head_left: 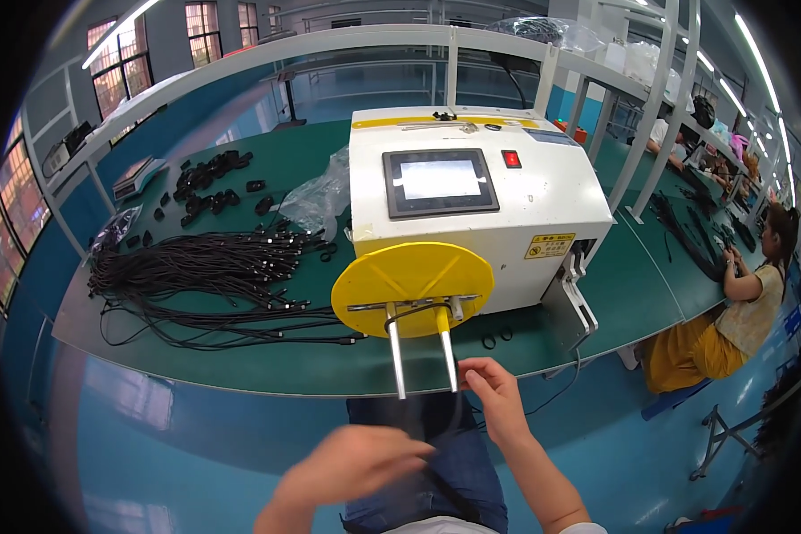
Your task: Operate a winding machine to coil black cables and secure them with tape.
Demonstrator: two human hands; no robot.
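Observation:
A white winding machine [507,222] carries a yellow disc [414,267] on its front, with two metal rods [397,356] sticking out toward me. A black cable [409,313] loops round the base of the rods, and a dark length hangs down near the right rod. At that rod's tip, my right hand [498,396] has thumb and fingers closed on the hanging cable. My left hand [365,458] is lower and to the left, in front of my lap. Motion smears its fingers, so what they hold cannot be made out.
On the green table [267,374], a large bundle of black cables [205,271] lies left of the machine. Behind it are small black parts [209,182] and a clear plastic bag [320,196]. Two black rings [497,338] lie by the disc. A seated person [730,311] works at the right.

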